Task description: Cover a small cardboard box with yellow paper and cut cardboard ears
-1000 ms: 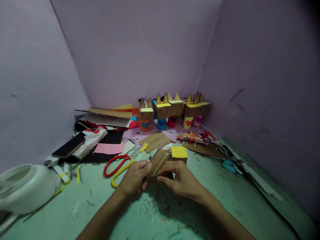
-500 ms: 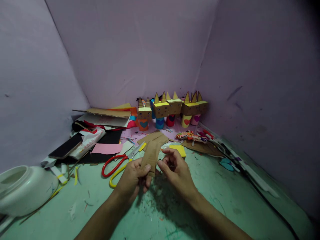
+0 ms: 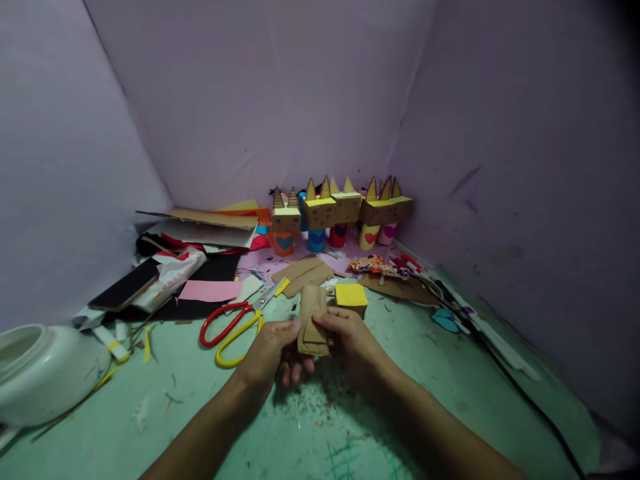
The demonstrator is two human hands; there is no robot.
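Observation:
Between my two hands is a brown strip of cardboard, folded or layered, held above the green table. My left hand pinches its left edge with thumb on top and fingers beneath. On the right edge, my right hand grips it, thumb pressed on the front. Just beyond, a small yellow-topped box stands on the table. Scissors with one red and one yellow handle lie open left of my left hand. Flat pieces of brown cardboard lie behind the strip.
Several cardboard-headed figures with pointed ears stand along the back wall. Paper and cardboard sheets are piled at left, near a pink paper strip. A white pot sits at far left. A black cable runs down the right.
The cardboard strip has been folded over and looks shorter. My right hand, apart from it before, has closed on its right side. The view has shifted slightly.

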